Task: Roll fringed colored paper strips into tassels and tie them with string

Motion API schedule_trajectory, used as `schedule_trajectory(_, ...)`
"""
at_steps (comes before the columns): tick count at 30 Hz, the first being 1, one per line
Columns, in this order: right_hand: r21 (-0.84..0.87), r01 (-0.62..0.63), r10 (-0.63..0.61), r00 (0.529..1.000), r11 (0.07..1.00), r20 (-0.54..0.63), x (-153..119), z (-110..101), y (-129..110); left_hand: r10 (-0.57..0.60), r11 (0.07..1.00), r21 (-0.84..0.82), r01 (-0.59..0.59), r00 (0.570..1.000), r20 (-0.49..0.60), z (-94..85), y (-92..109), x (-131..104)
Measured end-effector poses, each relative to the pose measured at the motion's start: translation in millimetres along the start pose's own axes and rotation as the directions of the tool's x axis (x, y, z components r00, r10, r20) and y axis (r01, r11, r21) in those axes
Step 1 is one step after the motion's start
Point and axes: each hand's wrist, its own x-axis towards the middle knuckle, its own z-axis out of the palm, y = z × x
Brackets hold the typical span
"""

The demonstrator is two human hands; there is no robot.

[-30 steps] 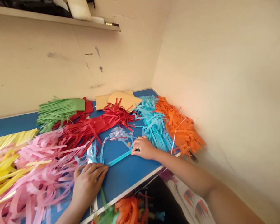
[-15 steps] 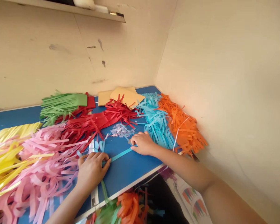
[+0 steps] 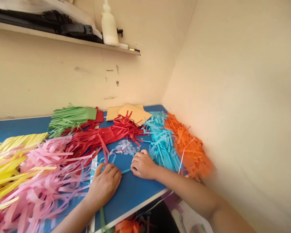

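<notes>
A narrow blue paper strip (image 3: 126,171) runs between my two hands just above the blue table. My left hand (image 3: 106,183) is closed on its left part, fingers curled down, with loops of blue strip behind it. The fingers of my right hand (image 3: 143,165) are pinched on the strip's other end. Just beyond the hands lies a small heap of clear bits (image 3: 125,147). A red strip (image 3: 103,149) reaches from the red fringed paper (image 3: 99,135) to my left fingers. From below my left wrist a green strip (image 3: 102,219) runs toward the table's front edge.
Pink fringe (image 3: 48,174) and yellow fringe (image 3: 7,171) spread leftward. Green fringe (image 3: 72,119) and tan paper (image 3: 134,113) lie at the back. Blue fringe (image 3: 161,142) and orange fringe (image 3: 189,145) line the right. Above, a shelf (image 3: 63,39) holds a white bottle (image 3: 109,27).
The view has tilted upward, showing more of the shelf. My hands have come closer together, and the stretch of blue strip between them is shorter.
</notes>
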Motion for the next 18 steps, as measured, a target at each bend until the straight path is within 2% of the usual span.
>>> schedule_trajectory(3,-0.001,-0.031,0.031,0.998,1.000,-0.051,1,0,-9,-0.008,1.000,-0.021,0.008,1.000,-0.014,2.0,-1,-1)
schedule_trajectory(5,-0.050,0.025,-0.029,0.996,0.998,-0.086,0,2,-18,-0.010,0.999,-0.036,0.009,1.000,-0.014,2.4,0,-3)
schedule_trajectory(7,-0.078,0.085,-0.090,0.993,0.993,-0.073,-2,5,-21,0.002,0.999,-0.042,-0.002,1.000,-0.004,2.8,0,-9)
schedule_trajectory(9,-0.051,0.079,-0.082,0.994,0.996,-0.068,-9,9,-17,-0.002,0.999,-0.044,0.003,1.000,0.017,4.2,-3,-20)
schedule_trajectory(13,0.152,-0.068,0.079,0.995,0.986,-0.067,-26,9,6,-0.068,0.982,-0.176,0.073,0.997,0.032,10.7,-18,-47)
schedule_trajectory(16,0.287,-0.217,0.218,0.976,0.933,0.029,-30,4,19,-0.181,0.926,-0.323,0.194,0.981,0.069,14.8,-25,-59)
schedule_trajectory(18,0.313,-0.281,0.271,0.960,0.907,0.076,-29,0,22,-0.270,0.888,-0.357,0.290,0.957,0.106,14.7,-24,-59)
